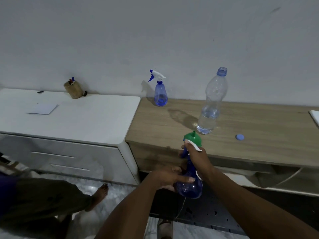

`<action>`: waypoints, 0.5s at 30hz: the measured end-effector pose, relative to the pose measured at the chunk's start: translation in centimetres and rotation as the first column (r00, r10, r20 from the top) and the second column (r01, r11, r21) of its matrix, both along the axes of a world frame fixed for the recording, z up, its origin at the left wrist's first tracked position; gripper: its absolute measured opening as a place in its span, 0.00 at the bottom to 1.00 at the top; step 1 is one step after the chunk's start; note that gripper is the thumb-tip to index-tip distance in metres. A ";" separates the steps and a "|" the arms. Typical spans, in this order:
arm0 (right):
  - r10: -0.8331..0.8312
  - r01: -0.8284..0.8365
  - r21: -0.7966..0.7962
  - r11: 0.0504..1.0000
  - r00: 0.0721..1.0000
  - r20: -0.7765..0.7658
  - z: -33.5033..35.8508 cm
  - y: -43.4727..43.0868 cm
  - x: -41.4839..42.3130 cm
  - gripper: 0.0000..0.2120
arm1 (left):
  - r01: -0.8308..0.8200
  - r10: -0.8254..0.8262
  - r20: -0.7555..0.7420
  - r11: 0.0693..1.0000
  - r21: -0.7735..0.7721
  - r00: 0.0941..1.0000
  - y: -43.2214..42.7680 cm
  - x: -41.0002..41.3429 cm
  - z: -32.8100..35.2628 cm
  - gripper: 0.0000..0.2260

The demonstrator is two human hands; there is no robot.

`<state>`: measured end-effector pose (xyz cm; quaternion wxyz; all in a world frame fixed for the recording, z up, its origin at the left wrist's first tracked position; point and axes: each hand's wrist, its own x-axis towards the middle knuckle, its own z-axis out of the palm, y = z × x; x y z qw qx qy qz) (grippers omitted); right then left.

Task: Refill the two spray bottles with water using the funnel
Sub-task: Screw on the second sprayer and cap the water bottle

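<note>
I hold a blue spray bottle (pixel 191 188) in front of the wooden table's edge. My left hand (pixel 170 175) wraps its round body. My right hand (pixel 196 156) grips its white and blue trigger head at the neck. A green funnel (pixel 193 138) lies upside down on the wooden table (pixel 259 128), just behind my right hand. A second blue spray bottle (pixel 160 91), with its trigger head on and some water in it, stands at the back by the wall. A clear plastic water bottle (pixel 211 102) stands uncapped, about a third full. Its blue cap (pixel 240 137) lies to the right.
A white drawer cabinet (pixel 72 118) adjoins the table on the left, carrying a pen holder (pixel 74 89) and a paper sheet (pixel 43 109). A white object (pixel 315 116) pokes in at the right edge. A bare foot (pixel 101 192) rests on the pale floor below.
</note>
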<state>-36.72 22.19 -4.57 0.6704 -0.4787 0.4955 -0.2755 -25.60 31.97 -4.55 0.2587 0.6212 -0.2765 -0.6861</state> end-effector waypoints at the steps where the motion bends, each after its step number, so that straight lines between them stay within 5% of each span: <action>1: -0.024 0.024 -0.012 1.000 1.000 0.005 0.0 0.5 -0.2 0.23 | -0.006 0.006 -0.010 1.000 0.007 1.000 0.4 -0.5 0.1 0.28; 6: -0.102 0.092 -0.154 0.984 0.993 -0.060 0.7 2.0 -1.3 0.28 | -0.004 0.004 -0.029 1.000 0.004 1.000 1.7 -2.2 0.8 0.22; 15: -0.050 0.035 -0.202 0.979 0.996 -0.070 2.0 1.9 -2.0 0.27 | -0.031 0.030 -0.021 0.999 -0.018 0.999 1.5 -2.6 1.3 0.26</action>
